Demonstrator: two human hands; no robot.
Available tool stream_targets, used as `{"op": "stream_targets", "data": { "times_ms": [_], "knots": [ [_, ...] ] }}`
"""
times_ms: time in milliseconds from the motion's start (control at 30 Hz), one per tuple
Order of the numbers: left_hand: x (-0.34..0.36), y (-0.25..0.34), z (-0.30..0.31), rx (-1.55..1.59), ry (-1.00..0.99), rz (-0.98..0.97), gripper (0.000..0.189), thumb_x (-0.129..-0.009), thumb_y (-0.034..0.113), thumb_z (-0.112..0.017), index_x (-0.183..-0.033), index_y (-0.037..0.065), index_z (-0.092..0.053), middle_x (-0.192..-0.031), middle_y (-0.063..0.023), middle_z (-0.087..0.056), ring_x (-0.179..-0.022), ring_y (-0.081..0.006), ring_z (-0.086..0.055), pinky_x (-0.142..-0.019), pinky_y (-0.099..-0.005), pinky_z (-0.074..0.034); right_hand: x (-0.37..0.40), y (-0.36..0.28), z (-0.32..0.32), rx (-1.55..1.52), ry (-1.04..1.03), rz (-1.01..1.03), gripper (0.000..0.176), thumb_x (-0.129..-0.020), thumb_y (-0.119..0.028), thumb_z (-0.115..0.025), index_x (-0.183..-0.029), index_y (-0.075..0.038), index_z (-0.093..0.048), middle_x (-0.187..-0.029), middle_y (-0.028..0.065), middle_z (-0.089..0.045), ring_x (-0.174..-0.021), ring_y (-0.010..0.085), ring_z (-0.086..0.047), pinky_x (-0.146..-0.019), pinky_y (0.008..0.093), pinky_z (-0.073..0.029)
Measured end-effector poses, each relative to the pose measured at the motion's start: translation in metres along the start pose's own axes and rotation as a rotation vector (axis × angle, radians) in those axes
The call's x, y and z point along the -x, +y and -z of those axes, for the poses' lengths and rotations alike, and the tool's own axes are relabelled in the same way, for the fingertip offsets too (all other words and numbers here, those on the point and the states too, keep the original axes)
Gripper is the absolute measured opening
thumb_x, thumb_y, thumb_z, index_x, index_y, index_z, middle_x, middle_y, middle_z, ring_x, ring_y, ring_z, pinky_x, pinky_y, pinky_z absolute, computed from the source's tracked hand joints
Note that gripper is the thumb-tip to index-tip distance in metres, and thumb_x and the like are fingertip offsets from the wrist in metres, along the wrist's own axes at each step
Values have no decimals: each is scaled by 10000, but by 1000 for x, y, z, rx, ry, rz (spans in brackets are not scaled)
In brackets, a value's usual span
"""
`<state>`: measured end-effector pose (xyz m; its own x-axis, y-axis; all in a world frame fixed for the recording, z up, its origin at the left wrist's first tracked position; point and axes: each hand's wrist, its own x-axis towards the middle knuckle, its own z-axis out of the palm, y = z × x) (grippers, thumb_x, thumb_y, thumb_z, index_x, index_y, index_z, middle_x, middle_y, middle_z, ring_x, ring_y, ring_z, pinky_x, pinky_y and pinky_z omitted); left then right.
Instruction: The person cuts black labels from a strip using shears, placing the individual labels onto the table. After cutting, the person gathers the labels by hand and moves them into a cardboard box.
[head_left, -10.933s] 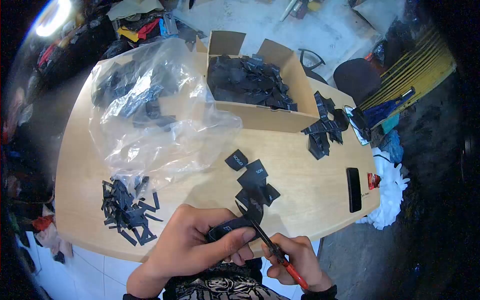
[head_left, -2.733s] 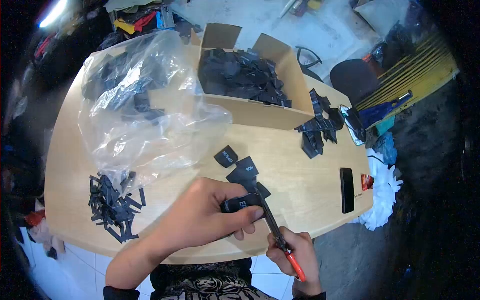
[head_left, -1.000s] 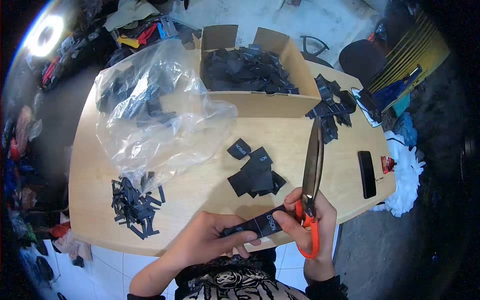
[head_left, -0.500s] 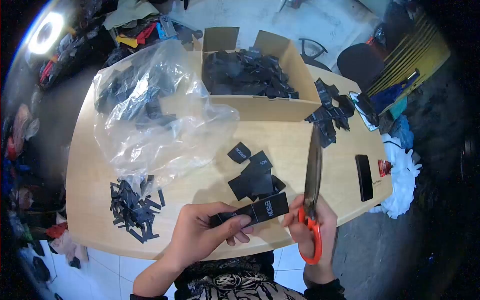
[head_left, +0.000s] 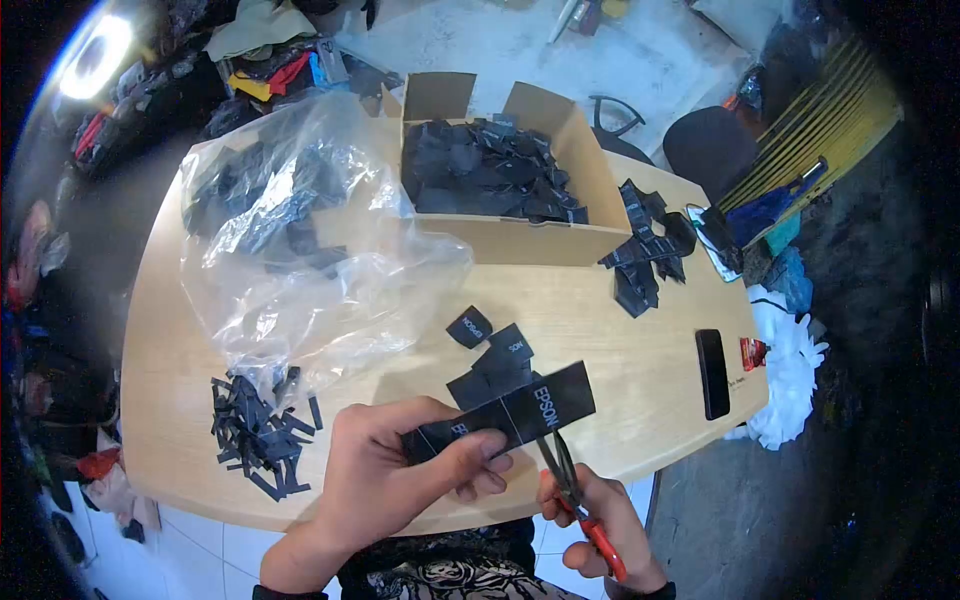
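A black label strip (head_left: 530, 406) printed with white EPSON lettering and thin cross lines is pinched in my left hand (head_left: 400, 465), its free end pointing up and right. My right hand (head_left: 605, 510) grips red-handled scissors (head_left: 590, 520), blades parted a little, their tips right at the lower edge of the strip by the lettering. Cut black label pieces (head_left: 490, 370) lie on the table just behind the strip, partly hidden by it. One separate EPSON piece (head_left: 468, 327) rests a little farther back.
Thin black offcuts (head_left: 262, 430) are heaped at the left. A clear plastic bag (head_left: 320, 270) with black pieces lies behind them. The cardboard box (head_left: 520, 240) holds many black labels. More strips (head_left: 648, 250), a phone (head_left: 712, 375) and a red packet (head_left: 752, 353) are at the right.
The scissors have swung from pointing away over the table to the strip's lower edge, with my right hand moving down and left. The strip has tilted upward slightly.
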<state>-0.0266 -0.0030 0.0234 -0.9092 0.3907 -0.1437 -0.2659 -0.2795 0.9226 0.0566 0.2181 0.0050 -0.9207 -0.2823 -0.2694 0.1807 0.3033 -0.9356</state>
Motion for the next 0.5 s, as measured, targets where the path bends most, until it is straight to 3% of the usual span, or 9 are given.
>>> {"op": "stream_targets", "data": {
  "times_ms": [167, 500],
  "knots": [
    [2, -1, -3, 11, -12, -14, 111, -818, 22, -615, -844, -85, -622, -725, -124, -652, -630, -119, -626, -554, -217, -516, -11, -7, -3, 9, -99, 21, 742, -609, -424, -798, -1136, -52, -433, -956, 32, -563, -736, 122, -531, -674, 250, -457],
    [7, -2, 0, 1, -4, -29, 112, -809, 12, -623, -850, -92, -612, -718, -130, -645, -645, -128, -637, -569, -222, -526, -16, -15, -7, 66, -93, -5, 671, -622, -458, -779, -1049, -57, -453, -754, 57, -534, -662, 171, -535, -608, 260, -423]
  ]
}}
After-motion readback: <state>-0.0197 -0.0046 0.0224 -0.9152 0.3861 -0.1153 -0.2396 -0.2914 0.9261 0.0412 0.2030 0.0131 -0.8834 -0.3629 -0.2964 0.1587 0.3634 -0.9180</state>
